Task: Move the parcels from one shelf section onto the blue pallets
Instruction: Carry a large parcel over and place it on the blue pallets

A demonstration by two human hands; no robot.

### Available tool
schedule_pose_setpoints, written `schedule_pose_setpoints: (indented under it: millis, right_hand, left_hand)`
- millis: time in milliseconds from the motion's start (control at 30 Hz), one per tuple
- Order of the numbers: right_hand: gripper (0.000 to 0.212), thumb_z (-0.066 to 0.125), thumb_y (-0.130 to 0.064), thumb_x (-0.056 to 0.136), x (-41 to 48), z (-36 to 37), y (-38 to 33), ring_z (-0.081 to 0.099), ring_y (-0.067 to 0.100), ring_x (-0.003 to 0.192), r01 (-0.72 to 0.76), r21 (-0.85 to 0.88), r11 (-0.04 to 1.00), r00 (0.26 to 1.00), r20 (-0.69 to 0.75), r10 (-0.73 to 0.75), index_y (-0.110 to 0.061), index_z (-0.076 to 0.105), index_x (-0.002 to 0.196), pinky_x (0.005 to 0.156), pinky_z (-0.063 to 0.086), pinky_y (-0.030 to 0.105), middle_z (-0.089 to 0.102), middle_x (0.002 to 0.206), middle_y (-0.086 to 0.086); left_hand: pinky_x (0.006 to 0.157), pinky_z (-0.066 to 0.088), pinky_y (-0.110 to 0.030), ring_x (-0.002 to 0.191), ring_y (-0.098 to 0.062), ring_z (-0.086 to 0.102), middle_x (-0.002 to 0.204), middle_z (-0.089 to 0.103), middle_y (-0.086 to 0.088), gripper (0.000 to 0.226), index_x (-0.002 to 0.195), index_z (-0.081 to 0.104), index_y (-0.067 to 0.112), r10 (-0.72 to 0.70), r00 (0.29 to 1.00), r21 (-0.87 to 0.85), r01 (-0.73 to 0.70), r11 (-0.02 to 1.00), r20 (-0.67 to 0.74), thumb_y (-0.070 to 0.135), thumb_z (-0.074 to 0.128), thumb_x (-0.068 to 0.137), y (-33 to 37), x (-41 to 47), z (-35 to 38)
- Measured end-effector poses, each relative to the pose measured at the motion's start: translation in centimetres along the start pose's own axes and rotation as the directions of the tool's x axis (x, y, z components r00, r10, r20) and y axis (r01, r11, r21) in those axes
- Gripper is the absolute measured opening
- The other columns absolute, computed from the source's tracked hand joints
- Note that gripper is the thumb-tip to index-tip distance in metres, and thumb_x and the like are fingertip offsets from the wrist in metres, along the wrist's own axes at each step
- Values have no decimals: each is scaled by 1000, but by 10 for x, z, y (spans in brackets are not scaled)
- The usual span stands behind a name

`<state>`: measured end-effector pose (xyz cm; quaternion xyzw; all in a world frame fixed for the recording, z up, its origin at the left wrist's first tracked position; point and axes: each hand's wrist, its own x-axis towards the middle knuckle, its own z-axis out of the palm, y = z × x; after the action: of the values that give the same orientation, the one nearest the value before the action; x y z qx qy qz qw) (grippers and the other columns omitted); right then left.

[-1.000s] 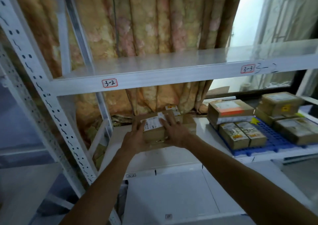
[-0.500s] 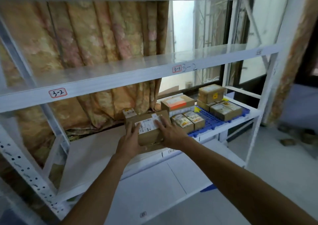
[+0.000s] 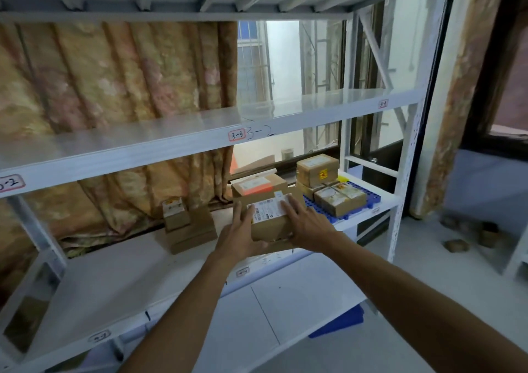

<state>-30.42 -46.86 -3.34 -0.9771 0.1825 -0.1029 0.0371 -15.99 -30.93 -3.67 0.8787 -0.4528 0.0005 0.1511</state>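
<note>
We face the rack (image 3: 183, 147), curtain (image 3: 114, 87) behind. On its right, the pallet (image 3: 368, 198) carries parcels (image 3: 317, 170). Our left hand (image 3: 238, 237) and right hand (image 3: 307, 224) clamp a box (image 3: 271, 224) above the shelf edge; two boxes (image 3: 188, 230) sit left.

The upper shelf beam (image 3: 200, 147), above the fingers, carries a red-bordered tag (image 3: 237, 135) reading "3-3", with "3-2" handwritten just beside it. Far left on the same beam, a cut-off tag (image 3: 11, 182) shows "-2". The white shipping label (image 3: 270, 210) under the fingers (image 3: 293, 205) is too small to read.
</note>
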Motion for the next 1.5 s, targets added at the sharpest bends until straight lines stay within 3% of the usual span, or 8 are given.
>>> schedule_pose_setpoints:
  millis: [167, 500, 600, 900, 1133, 1333, 1500]
  right_hand:
    - [101, 66, -48, 88, -7, -4, 71, 25, 46, 142, 8, -28, 1000, 1000, 11, -8, -22, -4, 157, 108, 38, 59, -8, 164, 9]
    - [99, 65, -45, 89, 8, -11, 137, 28, 42, 141, 49, -12, 999, 999, 19, -49, -21, -2, 157, 107, 38, 55, -6, 164, 10]
    - [99, 68, -43, 88, 22, -5, 144, 24, 42, 143, 65, 12, 998, 998, 6, -65, -21, 0, 156, 109, 36, 55, -5, 164, 9]
    - [99, 67, -42, 88, 85, 12, 160, 32, 42, 139, 38, 63, 997, 999, 20, -39, -23, -4, 155, 104, 43, 55, -12, 164, 4]
    - [97, 64, -41, 91, 165, -13, 153, 25, 44, 141, 115, -94, 989, 993, -12, -117, -22, -4, 156, 108, 38, 55, -12, 164, 6]
    - [97, 68, -45, 84, 228, 2, 133, 38, 43, 134, 176, -91, 980, 983, -33, -180, -31, 0, 151, 102, 45, 56, -6, 164, 2]
    - [96, 71, -42, 84, 249, 9, 126, 36, 46, 134, 151, -43, 988, 987, -42, -153, -28, 6, 153, 100, 45, 57, -2, 164, -1]
  left_hand:
    - [114, 31, -46, 151, -35, 4, 163, -23, -4, 110, 157, -2, 25, 3, 1000, 47, -4, 999, 11, 57, 70, 81, 56, 28, 26]
    - [117, 27, -49, 150, -36, 6, 162, -22, -9, 108, 157, -2, 22, -58, 998, 59, 57, 997, 12, 58, 67, 83, 106, 67, 46]
    - [115, 29, -47, 150, -34, 11, 163, -20, -9, 109, 157, -1, 22, -60, 998, 67, 59, 996, 12, 60, 67, 81, 100, 82, 48]
    - [114, 32, -52, 149, -34, 15, 163, -23, 2, 106, 157, 1, 31, -46, 999, 19, 46, 999, 0, 57, 70, 80, 70, 150, 52]
    - [109, 34, -46, 149, -30, 15, 164, -15, -2, 104, 157, 6, 25, -83, 992, -74, 76, 994, -97, 56, 70, 82, 37, 202, 29]
    - [119, 21, -50, 152, -29, -5, 164, -15, -3, 102, 157, 4, 28, -138, 981, 5, 140, 990, -138, 53, 70, 83, -12, 233, 17]
    - [118, 23, -52, 152, -30, -9, 163, -22, -4, 97, 156, -4, 29, -164, 982, 66, 171, 983, -92, 30, 66, 90, -32, 253, 15]
